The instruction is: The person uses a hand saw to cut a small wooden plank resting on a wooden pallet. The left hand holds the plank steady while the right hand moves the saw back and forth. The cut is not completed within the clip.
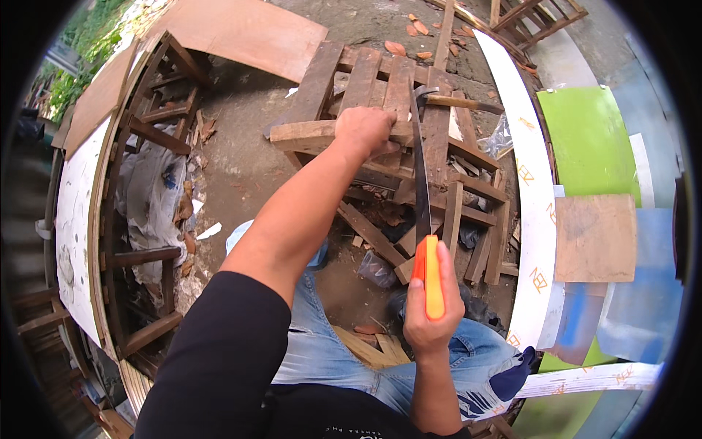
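My left hand (363,132) was closed over a loose wooden plank (307,136), pressing it down across the near edge of the wooden pallet (398,88). My right hand (433,307) gripped the orange and yellow handle of a pry bar (423,183); its dark shaft ran up over the pallet, just right of my left hand, to the curved claw resting on the slats. A hammer (461,103) lay on the pallet right of the claw. A white panel (534,212) curved along the pallet's right side.
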